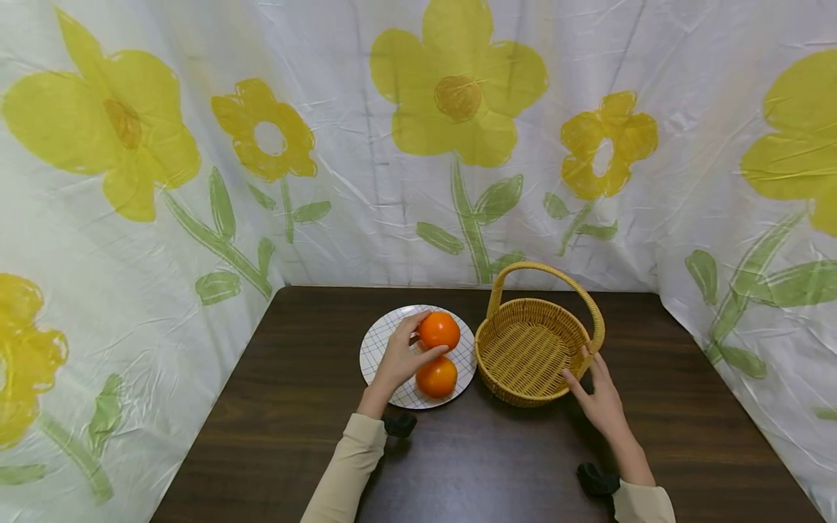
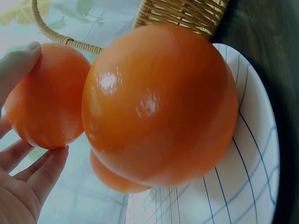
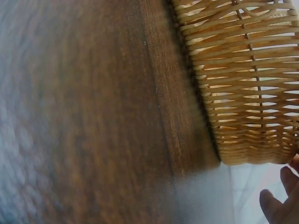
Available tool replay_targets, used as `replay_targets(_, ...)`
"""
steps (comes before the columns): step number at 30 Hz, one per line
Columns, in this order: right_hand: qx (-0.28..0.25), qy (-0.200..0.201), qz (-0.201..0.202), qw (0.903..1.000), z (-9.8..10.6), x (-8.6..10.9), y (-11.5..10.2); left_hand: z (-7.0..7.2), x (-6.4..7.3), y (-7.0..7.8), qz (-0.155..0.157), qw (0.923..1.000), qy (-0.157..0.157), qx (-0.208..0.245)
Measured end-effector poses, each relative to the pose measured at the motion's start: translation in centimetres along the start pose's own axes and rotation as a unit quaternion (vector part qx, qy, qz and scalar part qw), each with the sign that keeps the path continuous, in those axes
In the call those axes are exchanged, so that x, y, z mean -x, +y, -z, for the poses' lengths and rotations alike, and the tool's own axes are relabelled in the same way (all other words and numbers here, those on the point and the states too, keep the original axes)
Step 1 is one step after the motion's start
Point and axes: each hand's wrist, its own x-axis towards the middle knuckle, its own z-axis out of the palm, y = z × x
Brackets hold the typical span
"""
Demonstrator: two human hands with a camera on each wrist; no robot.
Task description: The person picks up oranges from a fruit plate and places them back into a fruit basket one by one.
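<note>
In the head view, a dark wooden bench [image 1: 294, 378] stands against a white cloth [image 1: 353, 94] printed with yellow flowers [image 1: 458, 94] on green stems, and a round white plate [image 1: 370, 352] with a fine grid pattern sits near its far edge. The left hand [image 1: 399, 357] reaches over the plate, its grip holding the upper orange fruit [image 1: 440, 330] between thumb and fingers; a lower orange fruit [image 1: 437, 378] rests on the plate, nearer the person. Just to the right of the plate is a woven basket [image 1: 528, 349], upright on the bench, its arched handle [image 1: 546, 266] raised, with bare weave showing inside. The right hand [image 1: 601, 401] is at the basket's right side, the thumb at the rim and the fingers by the foot of the handle, in a light hold. Both arms wear pale sleeves [image 1: 346, 465], with a black band [image 1: 400, 425] at each wrist. In the left wrist view, the fingertips and thumb press opposite sides of the held fruit, the lower fruit looms large in front, and a third orange fruit [image 2: 114, 181] shows partly behind it; the basket lies beyond. In the right wrist view, the basket's woven wall fills the upper right, a fingertip meets it at the picture's edge, and other fingers stand apart from the weave.
</note>
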Motion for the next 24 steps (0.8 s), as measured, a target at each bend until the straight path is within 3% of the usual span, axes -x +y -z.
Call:
replay_targets(12, -0.001, 0.006, 0.006, 1.0000, 0.0, 0.0, 0.0, -1.2, -0.7, 0.6, -0.024, 0.9991, -0.010, -0.032)
replay_targets(24, 0.007, 0.009, 0.005, 0.9999, -0.1, 0.0, 0.0, -2.4, -1.6, 1.2, -0.013, 0.9990, -0.034, -0.024)
